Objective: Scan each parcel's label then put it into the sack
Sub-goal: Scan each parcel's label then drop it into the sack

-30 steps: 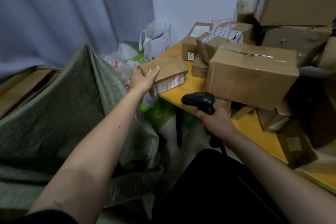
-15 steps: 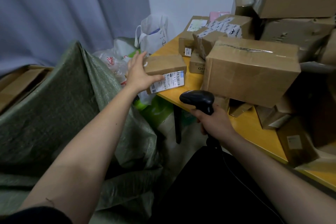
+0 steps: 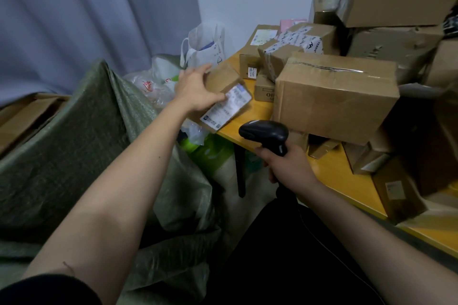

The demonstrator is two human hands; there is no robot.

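The yellow wooden tabletop (image 3: pixel 257 116) runs from 12 o'clock down to 4 o'clock, its near edge cutting diagonally across the view. Most of it is crowded: a large brown cardboard box (image 3: pixel 334 96) sealed with clear tape sits just beside the edge, with smaller cardboard boxes (image 3: pixel 277 57) stacked behind it and more piled to the right. The only bare strip lies along the edge between that large box and the corner. Off the edge at 9 o'clock stands the green woven plastic sack (image 3: pixel 74 136), its rim slumped and close to the tabletop corner, with white plastic bags (image 3: pixel 205 44) bunched behind it against the grey curtain (image 3: pixel 86 12).

The small brown cardboard parcel (image 3: pixel 223 96) lies tilted at the tabletop corner, overhanging the edge toward the sack, and its white printed label (image 3: pixel 229 105) faces up and toward the person. The left hand (image 3: pixel 195 89) grips the parcel's left end, fingers spread over the top and thumb lying on the label side. The right hand (image 3: pixel 287 166), at 5 o'clock from the parcel and well apart from it, is wrapped round the handle of a black handheld barcode scanner (image 3: pixel 265 131) (its head points toward the label), just below the tabletop edge.
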